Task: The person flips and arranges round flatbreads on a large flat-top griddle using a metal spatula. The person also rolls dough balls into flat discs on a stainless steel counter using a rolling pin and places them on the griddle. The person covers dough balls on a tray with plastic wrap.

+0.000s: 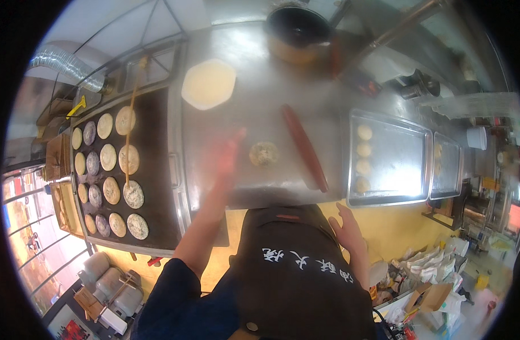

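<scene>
My left hand (229,155) is blurred above the steel worktable (260,123), to the left of a round dough piece with dark flecks (264,154). Whether its fingers are apart is unclear in the blur. To the right of the dough lies a reddish-brown rolling pin (304,146), slanting toward me. My right hand (346,225) hangs low beside my dark apron (302,263), near the table's front edge. Its fingers are spread and nothing is in them.
At left, a dark griddle (156,170) bears several rows of flatbreads (108,157) and a long wooden stick (128,148). A pale dough slab (209,84) and a large pot (300,34) stand farther back. Metal trays (396,157) with dough balls (363,149) are at right.
</scene>
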Demonstrator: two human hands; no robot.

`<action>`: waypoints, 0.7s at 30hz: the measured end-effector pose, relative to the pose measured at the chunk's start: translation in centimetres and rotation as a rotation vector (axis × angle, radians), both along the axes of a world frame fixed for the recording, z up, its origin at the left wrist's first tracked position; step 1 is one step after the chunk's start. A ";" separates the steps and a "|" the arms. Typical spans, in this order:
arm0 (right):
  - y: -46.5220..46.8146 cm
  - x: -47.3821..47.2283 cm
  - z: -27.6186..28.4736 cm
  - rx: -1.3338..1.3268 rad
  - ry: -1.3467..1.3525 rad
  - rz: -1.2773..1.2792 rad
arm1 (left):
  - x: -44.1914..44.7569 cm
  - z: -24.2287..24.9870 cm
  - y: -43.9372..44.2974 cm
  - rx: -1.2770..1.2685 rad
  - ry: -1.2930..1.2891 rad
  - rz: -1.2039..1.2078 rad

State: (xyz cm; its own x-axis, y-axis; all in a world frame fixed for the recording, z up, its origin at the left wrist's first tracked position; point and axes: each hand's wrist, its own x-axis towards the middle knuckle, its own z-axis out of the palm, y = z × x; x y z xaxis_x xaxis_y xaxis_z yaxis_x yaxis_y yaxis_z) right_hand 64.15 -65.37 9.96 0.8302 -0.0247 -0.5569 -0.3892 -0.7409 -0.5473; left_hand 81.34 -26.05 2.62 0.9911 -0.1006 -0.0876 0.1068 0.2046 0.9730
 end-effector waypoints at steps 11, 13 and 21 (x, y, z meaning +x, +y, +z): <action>-0.2 -0.3 -0.1 -0.009 0.002 -0.004 | -4.1 -5.1 -7.7 1.344 -0.410 -0.244; -0.2 -0.3 0.0 -0.009 0.003 -0.009 | -4.0 -5.7 -7.7 1.343 -0.416 -0.250; 0.0 -0.3 0.0 -0.013 0.012 -0.012 | -4.5 -5.0 -3.4 1.264 -0.428 -0.347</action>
